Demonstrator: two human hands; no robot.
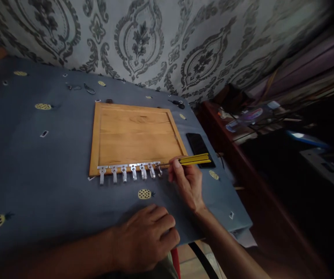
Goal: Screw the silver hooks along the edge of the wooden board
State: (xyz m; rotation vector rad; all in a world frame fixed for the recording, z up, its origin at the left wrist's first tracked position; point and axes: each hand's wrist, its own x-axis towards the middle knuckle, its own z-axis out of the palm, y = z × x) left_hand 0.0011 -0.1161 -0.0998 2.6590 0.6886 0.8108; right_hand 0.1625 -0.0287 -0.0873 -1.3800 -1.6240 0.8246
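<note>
My right hand (187, 182) grips a yellow-handled screwdriver (196, 159). Its thin shaft points left, toward the rightmost hook of a metal hook rail (133, 166). The rail lies along the near edge of a framed wooden board (137, 133), and several silver hooks hang past that edge. Whether the screwdriver tip touches a screw is too small to tell. My left hand (146, 236) rests curled into a loose fist at the table's near edge, apart from the board, with nothing visible in it.
A blue tablecloth with pineapple prints (53, 162) covers the table. To the board's right lies a black phone (198, 147). Keys (180, 104) and a small dark loop (89, 89) are farther back. Patterned curtain fabric (140, 42) hangs behind; a cluttered dark red surface (227, 135) stands at right.
</note>
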